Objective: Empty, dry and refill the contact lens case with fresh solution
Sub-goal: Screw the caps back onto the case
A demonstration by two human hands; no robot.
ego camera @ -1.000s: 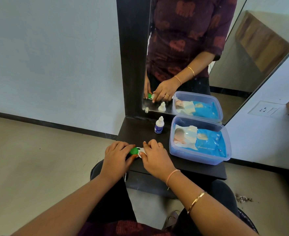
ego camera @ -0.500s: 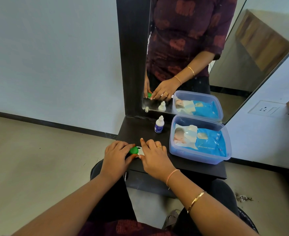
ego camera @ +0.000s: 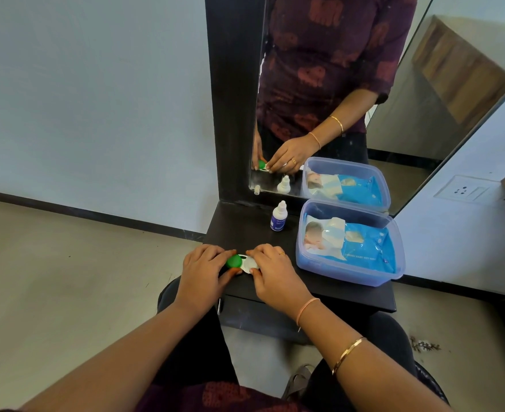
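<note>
Green and white mark the one contact lens case at lower centre of the frame, lying on the black table near its front edge: one green cap on the left, one white cap on the right. Left hand: fingers curled, pinching the green cap against the thumb. Right hand: fingers curled, pinching the white cap with the thumb. Writing: the pale print on the blue wipes pack appears to read "BABY WET" in part, and the rest is too small; the label on the solution bottle cannot be read. Against half a second earlier, the right fingers, then laid out straight across the case, are now drawn in round it, and the white cap shows more fully; bottle and pack stand as before. Count: one bottle, upright at centre; one clear plastic box right of centre, holding the one pack; two bands on the right wrist; one ring. The mirror in the upper right repeats these.
</note>
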